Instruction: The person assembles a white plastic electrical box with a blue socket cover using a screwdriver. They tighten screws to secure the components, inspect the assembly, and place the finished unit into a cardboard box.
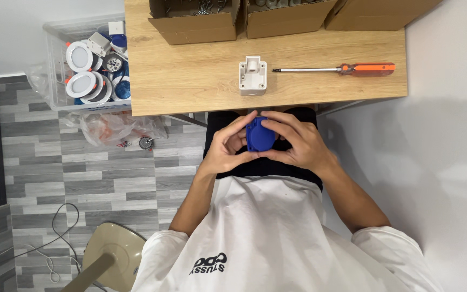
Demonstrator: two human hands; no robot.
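Note:
A round blue plastic part sits between both my hands over my lap, just below the table's front edge. My left hand grips its left side with thumb and fingers. My right hand wraps its right side, fingers curled over the top. On the wooden table lies a white plastic socket housing, and to its right an orange-handled screwdriver with its tip pointing at the housing.
Three open cardboard boxes line the table's far edge. Left of the table a clear plastic bin holds round white and blue fittings. A crumpled plastic bag and cables lie on the grey floor; a beige stool stands near.

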